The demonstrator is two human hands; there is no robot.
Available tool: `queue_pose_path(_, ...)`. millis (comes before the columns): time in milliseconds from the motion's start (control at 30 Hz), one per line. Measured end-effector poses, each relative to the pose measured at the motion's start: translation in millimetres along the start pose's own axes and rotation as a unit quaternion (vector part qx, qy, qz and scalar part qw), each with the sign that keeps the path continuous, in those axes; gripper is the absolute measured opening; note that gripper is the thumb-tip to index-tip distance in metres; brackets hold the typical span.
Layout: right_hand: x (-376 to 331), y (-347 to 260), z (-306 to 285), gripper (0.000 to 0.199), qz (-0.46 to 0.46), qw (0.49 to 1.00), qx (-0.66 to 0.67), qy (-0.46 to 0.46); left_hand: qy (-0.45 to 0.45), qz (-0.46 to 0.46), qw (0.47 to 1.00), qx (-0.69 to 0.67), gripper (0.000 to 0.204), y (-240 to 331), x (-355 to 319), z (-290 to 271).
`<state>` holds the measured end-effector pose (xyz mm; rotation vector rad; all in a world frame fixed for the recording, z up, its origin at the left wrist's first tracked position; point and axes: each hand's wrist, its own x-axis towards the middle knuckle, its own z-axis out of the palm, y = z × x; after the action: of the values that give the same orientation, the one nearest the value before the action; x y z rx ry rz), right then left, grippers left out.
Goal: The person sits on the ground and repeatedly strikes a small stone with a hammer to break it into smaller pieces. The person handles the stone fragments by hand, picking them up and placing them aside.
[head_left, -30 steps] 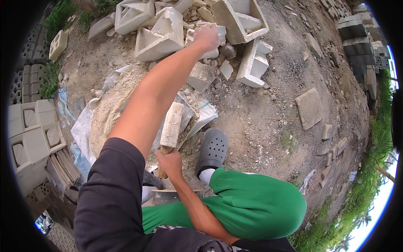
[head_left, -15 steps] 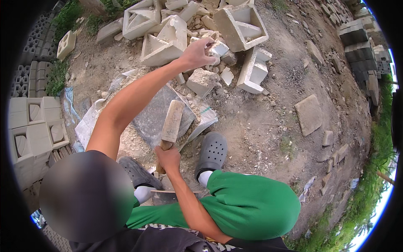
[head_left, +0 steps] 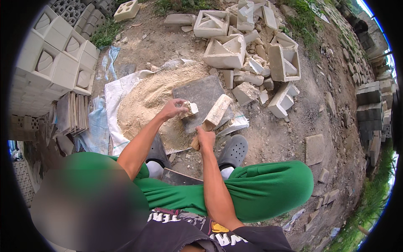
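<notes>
Fingers [head_left: 180, 102] full on both sides: mallet [head_left: 217, 111] in the right, pale chunk [head_left: 192, 109] in the left

Nearest stuff first. I'd call this partway along: the chunk clamped in the left fingers isn't broken down yet, and it sits just left of the frame's centre, over the dark slab [head_left: 196, 90]. Can't tell if it's actually touching the slab.

Pose-wise, the right hand [head_left: 205, 138] is a bit below centre, fingers wrapped round the mallet's handle, forearm rising from the lower edge. The mallet leans up and to the right, its head over the slab's right side; resting or hovering, I honestly can't say. The left hand [head_left: 170, 110] is a little higher up the frame, forearm slanting up to the right, fingertips pinching the chunk from its left side.

Past the hands, left of centre, a big heap of pale powder and crumbs [head_left: 142, 101] is spread on a white sheet [head_left: 114, 90], so I'd guess a good amount is done.

Plenty looks left, though. Up at the top, right of centre, there's a pile of broken bits [head_left: 247, 93] with some larger hollow blocks [head_left: 225, 52] among them. Farther off, upper left, a stack of whole pale blocks [head_left: 58, 31] stands apart from the mess.
</notes>
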<state>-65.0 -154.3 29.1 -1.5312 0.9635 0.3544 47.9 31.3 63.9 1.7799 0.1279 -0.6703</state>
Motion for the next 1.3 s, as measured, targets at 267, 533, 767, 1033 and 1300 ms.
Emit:
queue_pose_path(267,-2.1,-8.4,-18.4,0.015,0.053,0.996,0.061,-0.045,0.226,0.154,0.943,0.191,0.056,-49.3,-14.9,29.1)
queue_pose_path(533,-23.4,-43.4,-30.2,0.031,0.018,0.997,0.009,-0.070,0.319,0.028,0.943,0.091,0.048,-45.8,-18.0,52.3)
queue_pose_path(767,-53.3,-124.5,-23.2,0.029,-0.231,0.948,-0.191,-0.105,0.338,-0.010,0.940,0.029,0.044,-59.1,-27.6,62.3)
queue_pose_path(1033,-10.3,-65.8,-9.5,0.029,-0.267,0.910,-0.315,-0.046,0.345,-0.012,0.937,0.054,0.045,-52.9,-31.0,58.3)
queue_pose_path(1300,-18.7,-69.3,-16.0,0.022,-0.224,0.930,-0.279,-0.079,0.336,-0.052,0.937,0.081,0.047,-48.5,-29.7,60.0)
